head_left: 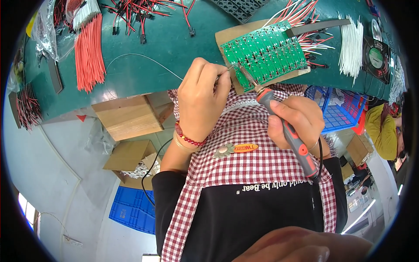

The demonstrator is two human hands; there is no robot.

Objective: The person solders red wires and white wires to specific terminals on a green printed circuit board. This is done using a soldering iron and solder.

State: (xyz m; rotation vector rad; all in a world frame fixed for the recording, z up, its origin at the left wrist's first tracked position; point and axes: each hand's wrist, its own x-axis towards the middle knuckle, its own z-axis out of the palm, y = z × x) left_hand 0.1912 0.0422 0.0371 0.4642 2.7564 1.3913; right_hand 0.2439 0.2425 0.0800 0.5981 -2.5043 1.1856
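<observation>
Right hand: right hand (293, 118) wrapped around the grey-and-red plastic handle of a soldering iron (288, 131), its metal tip resting on the board's 7 o'clock corner.
Left hand: left hand (203, 98) pinched shut on a thin silver solder wire (144, 59), fed toward the tip; the wire loops away over the bench toward 10 o'clock.
Board: green rectangular circuit-board panel (264, 54) lies on a brown cardboard sheet (227, 37) at 1 o'clock on the dark-green workbench (174, 39).
Handling, iron: judged light and stiff, with a hot tip; hold only by the insulated handle, minding the black cord.
Handling, wire: judged soft, easily bent; pinch close to the free end.
Handling, board: thin, rigid, probably fragile at joints; take by the edges.
Nearby: bundle of red wires (89, 52) at 10 o'clock, white wires (351, 46) at 2 o'clock.
</observation>
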